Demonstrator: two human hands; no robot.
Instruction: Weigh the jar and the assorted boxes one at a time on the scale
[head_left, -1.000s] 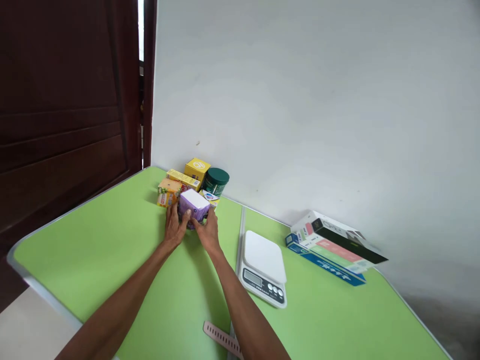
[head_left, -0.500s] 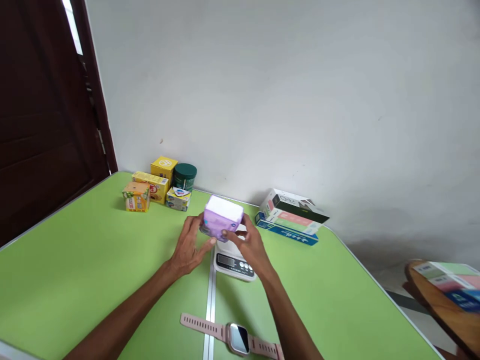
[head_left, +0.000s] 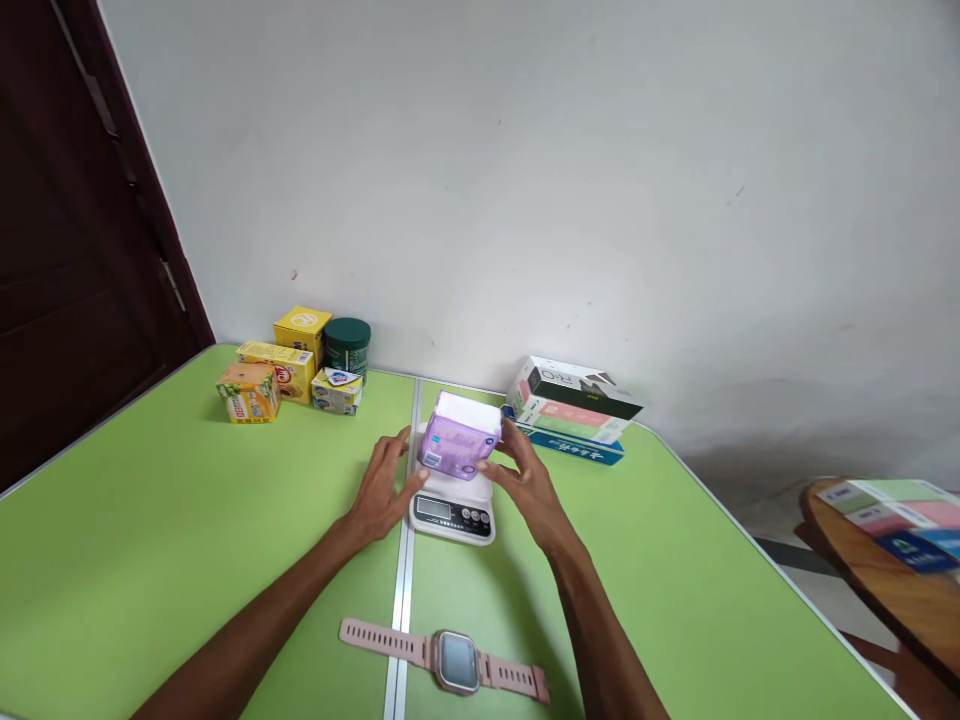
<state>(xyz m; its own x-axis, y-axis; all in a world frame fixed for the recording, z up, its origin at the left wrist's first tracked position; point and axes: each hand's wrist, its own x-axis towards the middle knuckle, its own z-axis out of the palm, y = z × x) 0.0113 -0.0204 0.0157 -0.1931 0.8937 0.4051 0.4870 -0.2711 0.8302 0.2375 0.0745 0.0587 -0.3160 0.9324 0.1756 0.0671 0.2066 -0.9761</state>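
A purple plastic-wrapped pack with a white top rests, slightly tilted, on the white kitchen scale. My left hand is at the pack's left side, thumb and fingers spread, with a small gap to it. On the other side my right hand has its fingers apart, the tips at the pack's right edge; whether they still touch it is hard to tell. The scale's display and buttons face me. Nearer to me lies a smartwatch with a pink strap, stretched flat.
Back left stand an orange box, yellow boxes, a small soap box and a dark green tub. Stacked boxes lie back right by the wall. A wooden stool bearing boxes stands beyond the green table's right edge.
The purple pack has come down onto the scale. Both hands have loosened and spread from its sides, the right one moving rightward. The view has shifted slightly.
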